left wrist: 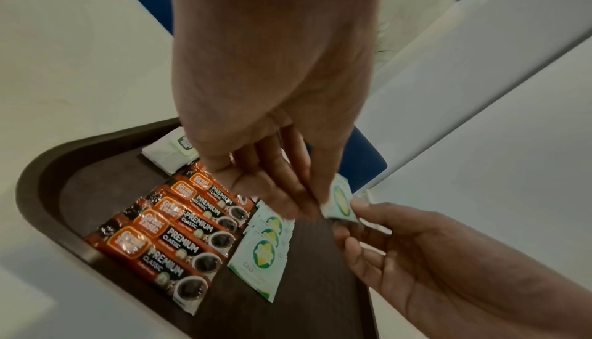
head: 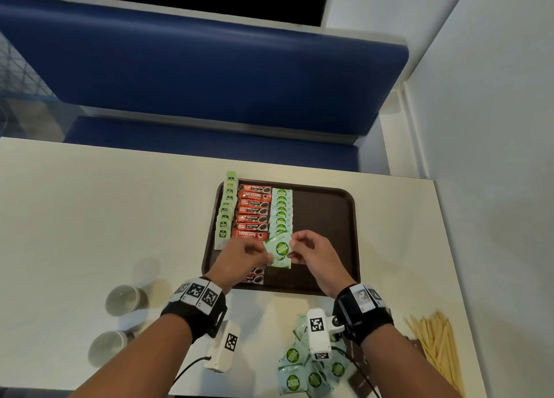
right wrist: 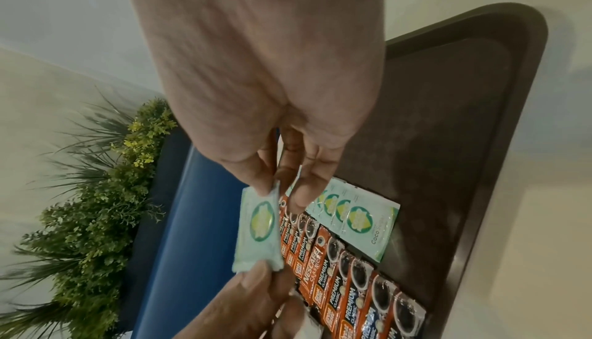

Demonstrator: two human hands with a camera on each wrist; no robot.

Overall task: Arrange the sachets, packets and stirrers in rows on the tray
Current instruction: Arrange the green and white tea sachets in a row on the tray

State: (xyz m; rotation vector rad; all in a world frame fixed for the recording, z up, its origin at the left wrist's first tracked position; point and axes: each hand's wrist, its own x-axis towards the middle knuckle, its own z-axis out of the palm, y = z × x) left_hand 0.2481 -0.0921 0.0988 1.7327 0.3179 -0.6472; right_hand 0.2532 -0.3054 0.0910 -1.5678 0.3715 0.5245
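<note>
A dark brown tray (head: 326, 217) holds three rows: green tea bags (head: 226, 211) on the left, red coffee sachets (head: 253, 211) in the middle, pale green coco sugar sachets (head: 281, 208) to their right. Above the near end of that row, both hands pinch one coco sugar sachet (head: 278, 247) by opposite edges. My left hand (head: 265, 253) pinches its left side and my right hand (head: 292, 249) its right side. In the right wrist view the sachet (right wrist: 259, 228) hangs between my right hand (right wrist: 281, 192) and the left thumb. In the left wrist view the sachet (left wrist: 341, 197) is partly hidden behind my left hand (left wrist: 307, 205).
Loose coco sugar sachets (head: 311, 364) lie on the table in front of the tray. A pile of wooden stirrers (head: 434, 346) lies at the front right. Two cups (head: 126, 300) stand at the front left. The tray's right half is bare. A blue bench runs behind the table.
</note>
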